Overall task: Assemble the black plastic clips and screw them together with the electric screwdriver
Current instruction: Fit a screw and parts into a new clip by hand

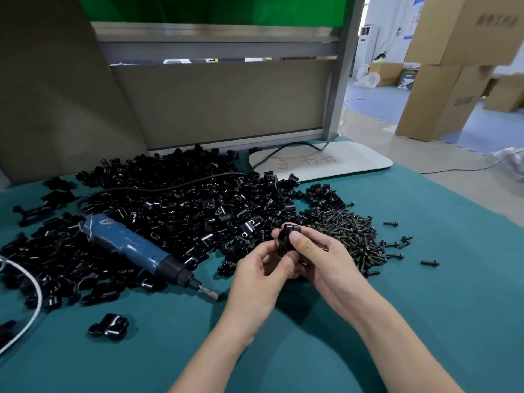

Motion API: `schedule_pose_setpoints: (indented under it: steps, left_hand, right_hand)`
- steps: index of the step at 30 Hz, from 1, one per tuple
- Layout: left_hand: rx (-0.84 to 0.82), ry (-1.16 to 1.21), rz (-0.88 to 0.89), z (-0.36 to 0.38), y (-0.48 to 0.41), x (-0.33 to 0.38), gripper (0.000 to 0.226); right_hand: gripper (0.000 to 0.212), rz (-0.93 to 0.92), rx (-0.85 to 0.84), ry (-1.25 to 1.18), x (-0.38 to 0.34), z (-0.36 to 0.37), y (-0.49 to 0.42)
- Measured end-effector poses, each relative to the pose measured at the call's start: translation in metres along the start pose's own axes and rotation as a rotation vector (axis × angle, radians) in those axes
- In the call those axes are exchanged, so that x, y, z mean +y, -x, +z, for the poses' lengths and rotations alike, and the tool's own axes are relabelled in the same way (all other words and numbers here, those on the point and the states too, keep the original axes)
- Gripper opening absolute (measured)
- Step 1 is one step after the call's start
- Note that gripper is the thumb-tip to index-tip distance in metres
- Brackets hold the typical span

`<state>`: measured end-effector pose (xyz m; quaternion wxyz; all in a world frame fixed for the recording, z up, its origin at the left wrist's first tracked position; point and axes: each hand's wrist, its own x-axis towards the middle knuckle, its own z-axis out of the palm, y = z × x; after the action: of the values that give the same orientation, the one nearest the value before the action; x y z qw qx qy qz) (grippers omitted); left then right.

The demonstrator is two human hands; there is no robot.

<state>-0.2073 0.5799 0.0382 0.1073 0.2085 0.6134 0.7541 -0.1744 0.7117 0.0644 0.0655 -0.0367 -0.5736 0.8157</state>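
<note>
Nearest the person, at 8 o'clock from the hands, a lone assembled-looking clip (109, 328) lies by itself on the green worktop (397, 321).

Both hands meet over the middle of the worktop around one black clip (286, 239). The left hand (263, 268) curls under it, thumb against its lower part. The right hand (314, 256) pinches its upper end between thumb and fingers. The clip stands roughly upright between them, off the surface. I cannot tell whether its halves are fully seated or whether a screw is already in.

The next move turns on two things. The electric screwdriver (136, 248) lies at 9 o'clock from the hands, propped on clips, with its long axis running from 10 o'clock at the cord end to 4 o'clock at the bit. The bit tip points toward the left hand and is near it, so that hand is the closer one, though the grip sits further off. The screws (348, 231) are heaped at 2 o'clock, just beyond the right hand's knuckles — a short reach for that hand.

Farther out, the heap of clips (175, 199) spreads from 9 to 12 o'clock, with the tool's black cord across it. A white cable (31, 279) loops at the left edge. Beyond, at 1 o'clock, a white board (326, 163) rests by a grey partition, with cardboard boxes (453, 80) on the floor behind.
</note>
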Motion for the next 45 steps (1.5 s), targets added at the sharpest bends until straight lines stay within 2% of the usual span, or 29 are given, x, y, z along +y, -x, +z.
schedule_pose_setpoints:
  steps: [9, 13, 15, 18, 20, 22, 24, 28, 33, 37, 39, 42, 45]
  left_hand:
    - [-0.021, -0.054, 0.005, 0.001, -0.002, -0.002, 0.023]
    - [0.053, -0.128, -0.050, 0.005, 0.001, -0.004, 0.048]
    - [0.037, -0.306, -0.010, 0.007, 0.004, -0.004, 0.043]
    - [-0.042, -0.689, 0.133, 0.014, -0.002, 0.002, 0.023]
    - [-0.094, -0.963, 0.218, 0.026, -0.016, 0.006, 0.027]
    - [-0.128, -1.190, 0.280, 0.042, -0.034, 0.009, 0.031]
    - [-0.146, -1.347, 0.285, 0.058, -0.054, 0.008, 0.031]
    - [-0.211, -1.539, 0.162, 0.077, -0.081, 0.003, 0.030]
    - [-0.153, -1.372, 0.095, 0.084, -0.085, 0.003, 0.018]
    - [-0.013, -0.809, 0.022, 0.077, -0.067, 0.013, 0.005]
    - [0.032, -0.537, 0.044, 0.066, -0.051, 0.019, 0.011]
    - [0.094, -0.422, 0.142, 0.034, -0.021, 0.022, 0.028]
    - [0.231, -0.411, 0.184, -0.002, 0.008, 0.018, 0.033]
  right_hand:
    - [0.030, -0.035, 0.011, 0.059, 0.003, -0.004, 0.000]
    - [0.027, -0.141, 0.112, -0.128, -0.009, -0.018, -0.002]
    - [0.034, -0.202, 0.205, -0.309, -0.021, -0.033, -0.003]
    - [0.033, -0.265, 0.378, -0.578, -0.034, -0.060, -0.001]
    - [0.026, -0.303, 0.449, -0.741, -0.037, -0.074, 0.003]
    - [0.030, -0.341, 0.485, -0.844, -0.037, -0.082, 0.005]
    - [0.025, -0.351, 0.507, -0.901, -0.038, -0.084, 0.004]
    - [0.018, -0.328, 0.502, -0.950, -0.036, -0.084, 0.003]
    - [0.023, -0.269, 0.489, -0.910, -0.033, -0.084, 0.002]
    - [0.031, -0.258, 0.449, -0.882, -0.031, -0.080, 0.002]
    - [0.037, -0.228, 0.400, -0.846, -0.029, -0.075, 0.001]
    - [0.040, -0.127, 0.245, -0.595, -0.019, -0.053, -0.001]
    - [0.027, -0.071, 0.066, -0.289, -0.001, -0.023, 0.000]
